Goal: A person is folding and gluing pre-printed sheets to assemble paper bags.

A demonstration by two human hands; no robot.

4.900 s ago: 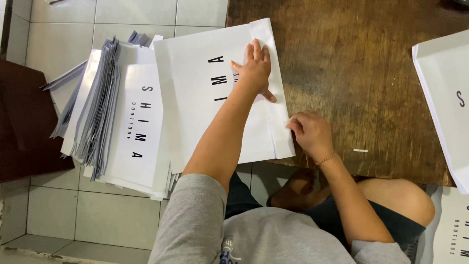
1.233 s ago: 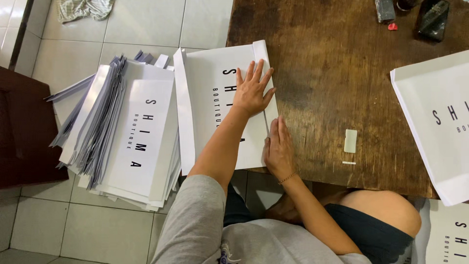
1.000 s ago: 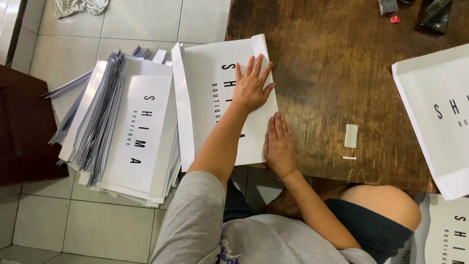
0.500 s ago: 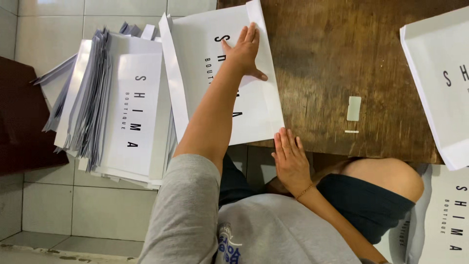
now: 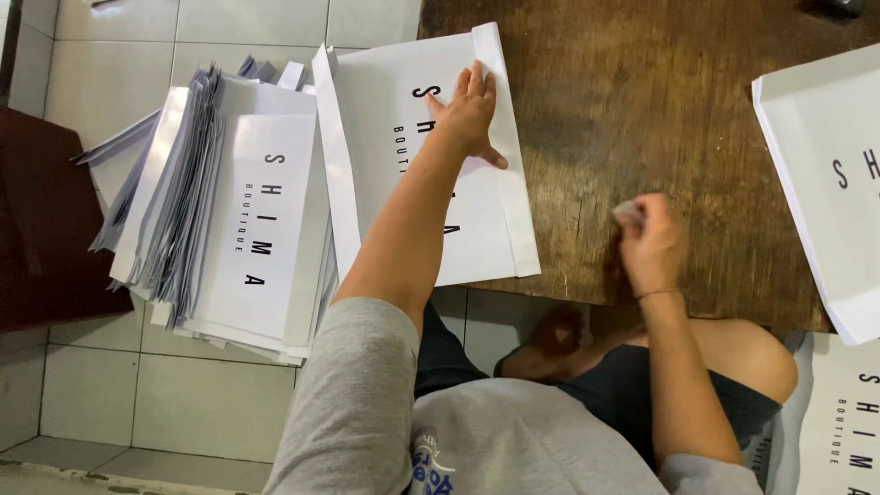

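Sheet (image 5: 403,156), white and folded at its edges, is pressed flat on the wooden table (image 5: 642,110) under the left hand (image 5: 469,112), whose fingers are spread open on it. A stack (image 5: 229,220) of similar sheets lies just left of that hand, on the tiled floor. A small pale object (image 5: 629,211), blurred, is pinched in the closed right hand (image 5: 649,243), well right of the sheet. Another sheet (image 5: 825,174) lies farther right.

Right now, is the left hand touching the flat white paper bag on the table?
Touching: the head view shows the left hand pressed flat, fingers spread, on the white paper bag.
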